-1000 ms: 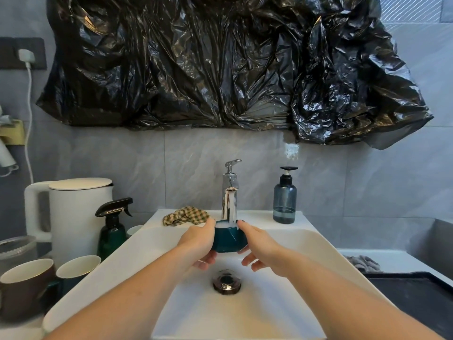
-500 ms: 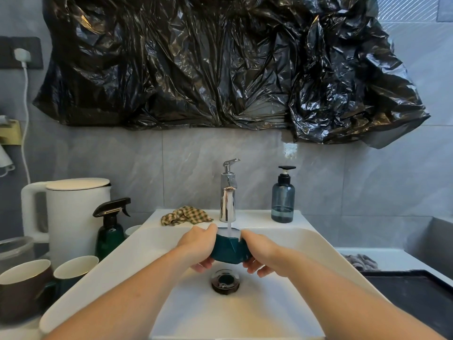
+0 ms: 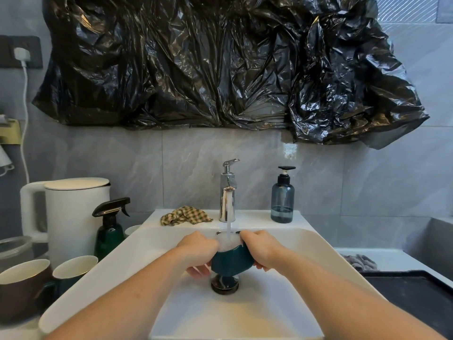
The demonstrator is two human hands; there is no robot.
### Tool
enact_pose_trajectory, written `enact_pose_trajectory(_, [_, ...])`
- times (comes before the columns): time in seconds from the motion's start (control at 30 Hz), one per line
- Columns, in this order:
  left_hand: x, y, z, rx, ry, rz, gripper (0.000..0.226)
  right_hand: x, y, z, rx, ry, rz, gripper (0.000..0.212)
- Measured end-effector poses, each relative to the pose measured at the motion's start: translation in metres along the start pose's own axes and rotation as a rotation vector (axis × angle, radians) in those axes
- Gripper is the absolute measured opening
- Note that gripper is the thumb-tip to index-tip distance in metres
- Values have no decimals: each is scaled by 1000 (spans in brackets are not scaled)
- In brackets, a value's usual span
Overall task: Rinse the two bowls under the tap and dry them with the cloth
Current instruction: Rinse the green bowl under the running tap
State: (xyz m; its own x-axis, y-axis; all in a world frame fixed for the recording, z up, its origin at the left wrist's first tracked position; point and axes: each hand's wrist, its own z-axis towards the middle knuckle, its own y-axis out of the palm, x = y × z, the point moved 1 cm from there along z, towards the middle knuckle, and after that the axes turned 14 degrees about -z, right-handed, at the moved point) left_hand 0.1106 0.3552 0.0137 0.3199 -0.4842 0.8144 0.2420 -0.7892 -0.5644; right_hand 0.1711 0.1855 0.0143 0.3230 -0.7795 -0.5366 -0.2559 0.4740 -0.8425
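1. Water on now, against a dry spout a second ago: stream from the chrome tap (image 3: 228,204) pouring straight into the teal bowl (image 3: 231,262), white froth filling its mouth
2. Bowl tipped toward the wall and held low in the white basin (image 3: 318,244), right above the drain plug (image 3: 224,284)
3. Left hand (image 3: 199,249) and right hand (image 3: 262,249) both gripping the bowl's sides, fingers curled around it
4. First rinse under way, then; second bowl not clearly identifiable here
5. Checked cloth (image 3: 185,215) bunched on the ledge left of the tap, untouched, for drying
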Motion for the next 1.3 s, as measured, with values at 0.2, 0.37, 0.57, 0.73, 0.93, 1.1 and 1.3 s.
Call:
enact_pose_trajectory(0.2, [6, 5, -6, -128, -70, -81, 31, -4, 1, -3, -53, -23, -35, 40])
enact_pose_trajectory(0.37, [4, 2, -6, -72, -46, -85, 24, -7, 0, -7, -79, -67, -36, 35])
enact_pose_trajectory(0.57, [1, -5, -2, -9, 16, -125, 28, -9, -2, -9, -5, -124, 39, 28])
enact_pose_trajectory(0.73, [6, 0, -7, -35, 86, -239, 21, -6, -1, -3, 106, -143, 121, 36])
enact_pose_trajectory(0.93, [4, 0, -2, -47, 127, -185, 12, -5, -1, -1, 97, -175, 215, 26])
enact_pose_trajectory(1.1, [5, -3, 4, 92, 242, -150, 25, -9, 0, -2, 122, -178, 194, 31])
enact_pose_trajectory(1.3, [9, -2, 2, 168, 353, -67, 21, -6, -1, 0, 151, -177, 159, 33])
